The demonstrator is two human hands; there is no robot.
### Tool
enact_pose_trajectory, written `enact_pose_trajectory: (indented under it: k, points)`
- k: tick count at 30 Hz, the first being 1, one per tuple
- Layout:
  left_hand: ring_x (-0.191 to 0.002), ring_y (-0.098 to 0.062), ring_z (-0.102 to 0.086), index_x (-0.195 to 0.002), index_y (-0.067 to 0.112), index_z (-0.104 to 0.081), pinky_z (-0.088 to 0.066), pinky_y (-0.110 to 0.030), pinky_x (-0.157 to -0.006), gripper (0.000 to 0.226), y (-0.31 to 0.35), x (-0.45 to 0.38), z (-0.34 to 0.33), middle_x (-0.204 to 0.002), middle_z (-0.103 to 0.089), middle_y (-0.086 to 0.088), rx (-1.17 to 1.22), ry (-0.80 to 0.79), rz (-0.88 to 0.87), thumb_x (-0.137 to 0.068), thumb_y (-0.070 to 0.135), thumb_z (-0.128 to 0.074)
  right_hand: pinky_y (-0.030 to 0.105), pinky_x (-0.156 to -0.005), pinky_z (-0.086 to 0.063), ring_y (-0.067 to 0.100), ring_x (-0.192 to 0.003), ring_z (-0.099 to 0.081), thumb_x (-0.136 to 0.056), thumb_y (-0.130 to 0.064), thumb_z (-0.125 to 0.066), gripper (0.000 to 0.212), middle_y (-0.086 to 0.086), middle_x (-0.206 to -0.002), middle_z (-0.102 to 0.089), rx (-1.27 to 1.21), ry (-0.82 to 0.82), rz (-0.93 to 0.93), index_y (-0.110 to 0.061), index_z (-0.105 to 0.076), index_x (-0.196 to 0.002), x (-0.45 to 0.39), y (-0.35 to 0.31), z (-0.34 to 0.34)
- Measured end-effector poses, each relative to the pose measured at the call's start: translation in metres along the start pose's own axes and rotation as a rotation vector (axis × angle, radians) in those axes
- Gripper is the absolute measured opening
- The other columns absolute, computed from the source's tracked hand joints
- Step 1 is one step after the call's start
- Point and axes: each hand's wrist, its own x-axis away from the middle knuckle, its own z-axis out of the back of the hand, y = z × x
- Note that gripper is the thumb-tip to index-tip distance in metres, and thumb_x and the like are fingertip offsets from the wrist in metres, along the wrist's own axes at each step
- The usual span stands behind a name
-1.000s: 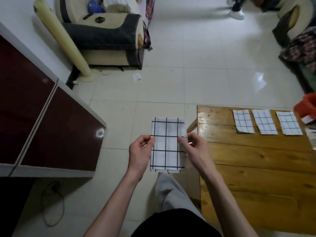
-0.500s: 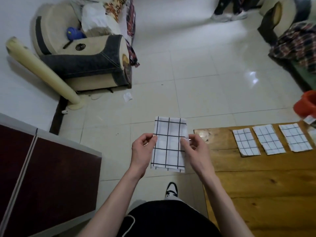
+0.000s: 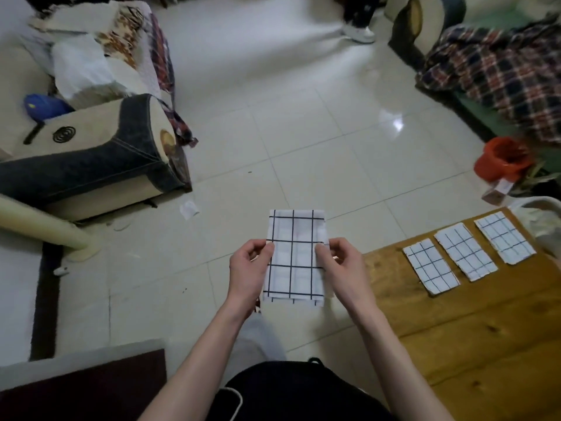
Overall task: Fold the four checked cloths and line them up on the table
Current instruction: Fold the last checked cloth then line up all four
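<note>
Little has moved since a second ago: both hands keep the fourth checked cloth (image 3: 294, 255) upright at centre frame, over the floor just left of the desk (image 3: 473, 323), left hand (image 3: 247, 270) pinching its left edge and right hand (image 3: 341, 265) its right. Three folded cloths (image 3: 469, 252) already lie in a row at the desk's far right. By my reckoning, only finishing this fold and setting it beside them remains.

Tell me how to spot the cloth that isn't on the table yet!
Find the wooden table at the right, where three folded checked cloths lie in a row. The fourth cloth is left of it, over the floor, pinched between the left hand and right hand.
</note>
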Motion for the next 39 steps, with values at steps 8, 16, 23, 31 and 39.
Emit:
enact_pose_trajectory:
  k: [8, 16, 23, 31, 39]
  points:
    - [-0.084, -0.014, -0.066, -0.094, 0.009, -0.075, -0.056, -0.039, -0.083, 0.011, 0.061, -0.134, -0.002, -0.093, -0.077, -0.011, -0.091, -0.218, -0.031, -0.099, 0.016, -0.069, 0.03, -0.07, -0.054, 0.014, -0.079, -0.069, -0.097, -0.033, -0.067, 0.011, -0.004, -0.09, -0.075, -0.047, 0.192, -0.071, -0.023, -0.07, -0.098, -0.086, -0.047, -0.05]
    - [-0.08, -0.012, -0.068, -0.092, 0.01, -0.073, -0.056, -0.03, -0.073, 0.012, 0.113, -0.217, -0.024, -0.092, -0.078, -0.007, -0.184, -0.44, -0.073, -0.1, 0.014, -0.066, 0.032, -0.078, -0.057, 0.005, -0.086, -0.07, -0.1, -0.043, -0.061, 0.017, -0.011, -0.097, -0.076, -0.046, 0.332, -0.088, -0.028, -0.068, -0.106, -0.146, -0.083, -0.073]
    - [-0.08, -0.011, -0.068, -0.091, 0.011, -0.073, -0.055, -0.029, -0.072, 0.014, 0.13, -0.259, -0.078, -0.091, -0.078, -0.004, -0.232, -0.59, -0.061, -0.101, 0.014, -0.064, 0.034, -0.076, -0.057, 0.011, -0.08, -0.065, -0.096, -0.041, -0.065, 0.014, -0.006, -0.094, -0.07, -0.055, 0.55, -0.189, -0.029, -0.067, -0.102, -0.178, -0.079, -0.047]
    - [-0.082, -0.011, -0.069, -0.093, 0.008, -0.073, -0.058, -0.035, -0.078, 0.012, 0.145, -0.307, -0.172, -0.094, -0.078, -0.006, -0.364, -0.779, -0.058, -0.1, 0.014, -0.066, 0.036, -0.076, -0.053, 0.02, -0.08, -0.062, -0.096, -0.038, -0.069, 0.011, -0.001, -0.091, -0.067, -0.215, 0.726, -0.242, -0.027, -0.068, -0.097, -0.227, -0.06, -0.003]
    - [-0.076, -0.007, -0.062, -0.093, 0.013, -0.072, -0.053, -0.02, -0.068, 0.012, 0.173, -0.334, -0.264, -0.086, -0.074, -0.005, -0.523, -0.939, -0.087, -0.097, 0.008, -0.062, 0.034, -0.072, -0.053, 0.015, -0.077, -0.059, -0.098, -0.032, -0.068, 0.01, 0.0, -0.09, -0.065, -0.295, 0.827, -0.281, -0.024, -0.064, -0.102, -0.272, -0.063, 0.052]
